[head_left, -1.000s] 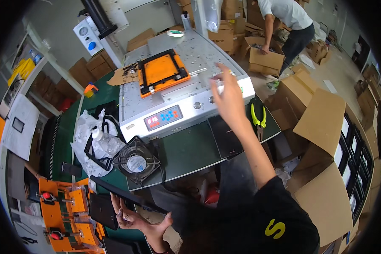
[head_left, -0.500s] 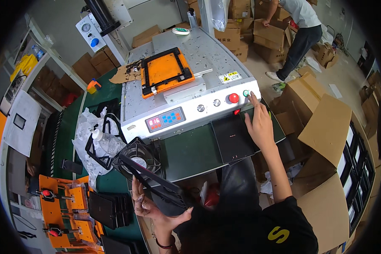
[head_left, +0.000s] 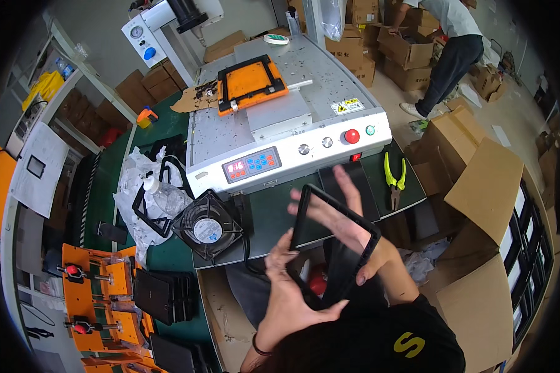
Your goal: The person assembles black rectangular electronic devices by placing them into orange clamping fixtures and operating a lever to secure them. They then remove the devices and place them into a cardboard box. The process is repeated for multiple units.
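A thin black rectangular frame (head_left: 300,217), open in the middle, is tilted in front of my body. My left hand (head_left: 289,295) grips its left and lower side, with the thumb stretched along the near end. Behind the frame's right part is my right hand (head_left: 345,230), its fingers apart and showing through the opening. The right thumb lies close to the frame's right side; whether it touches I cannot tell. Beyond the hands, a black flat panel (head_left: 362,186) lies on the bench, partly covered by my right fingers.
Ahead stands a white machine (head_left: 218,177) carrying an orange fixture (head_left: 249,84) with a black frame. Yellow-handled pliers (head_left: 394,180), a fan (head_left: 208,230) and a clear bottle (head_left: 165,196) lie near it. Black panels (head_left: 158,295) are stacked left; an open carton (head_left: 479,208) stands right. A person (head_left: 448,50) bends over boxes.
My right hand has left the machine's green button and come back to the frame. My left hand has turned the frame to face me more. The orange fixture has slid backward on the machine.
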Tool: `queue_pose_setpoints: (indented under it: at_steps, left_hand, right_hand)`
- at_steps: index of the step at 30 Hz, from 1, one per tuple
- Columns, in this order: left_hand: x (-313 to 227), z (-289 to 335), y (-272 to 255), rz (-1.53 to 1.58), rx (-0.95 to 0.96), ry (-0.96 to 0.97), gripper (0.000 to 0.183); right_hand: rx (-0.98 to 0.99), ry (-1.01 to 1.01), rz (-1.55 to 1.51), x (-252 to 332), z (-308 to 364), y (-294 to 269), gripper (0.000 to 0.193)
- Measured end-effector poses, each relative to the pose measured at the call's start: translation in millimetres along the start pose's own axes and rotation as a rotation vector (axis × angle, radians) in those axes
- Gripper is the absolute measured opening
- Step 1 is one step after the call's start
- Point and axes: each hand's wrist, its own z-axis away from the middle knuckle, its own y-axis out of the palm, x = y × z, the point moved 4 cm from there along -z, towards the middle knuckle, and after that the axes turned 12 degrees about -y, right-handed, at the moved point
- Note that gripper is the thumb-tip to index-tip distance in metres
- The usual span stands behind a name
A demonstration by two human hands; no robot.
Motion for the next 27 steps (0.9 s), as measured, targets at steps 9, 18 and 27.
queue_pose_setpoints:
  at_steps: [9, 18, 27]
  left_hand:
    - [39, 24, 21, 1.147, 0.925, -0.313, 0.09]
    - [32, 34, 82, 1.742, 1.146, -0.241, 0.071]
    - [74, 31, 52, 2.09, 0.961, -0.119, 0.131]
  right_hand:
    - [-0.241, 0.125, -0.973, -8, 34, -13, 0.118]
    - [-0.077, 0.247, -0.47, -39, 49, 21, 0.106]
    - [-0.005, 0.532, 1.936, -12, 78, -24, 0.078]
